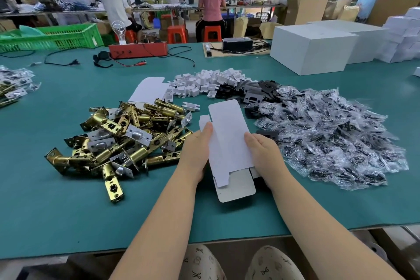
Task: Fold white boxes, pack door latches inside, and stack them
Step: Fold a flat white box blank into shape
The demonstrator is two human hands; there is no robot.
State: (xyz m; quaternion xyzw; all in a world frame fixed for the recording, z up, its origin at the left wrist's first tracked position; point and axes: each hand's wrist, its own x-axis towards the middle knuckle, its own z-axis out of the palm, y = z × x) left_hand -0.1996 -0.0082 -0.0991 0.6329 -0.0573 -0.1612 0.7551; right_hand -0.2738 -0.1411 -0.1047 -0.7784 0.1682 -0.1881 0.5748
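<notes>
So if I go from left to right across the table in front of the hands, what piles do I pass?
Brass door latches → flat white box held by left hand and right hand → clear plastic bags.

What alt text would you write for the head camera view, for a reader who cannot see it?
Two bare hands, left hand and right hand, hold a flat, unfolded white box above a green table. A pile of brass door latches lies to the left, and bagged black parts lie to the right.
</notes>
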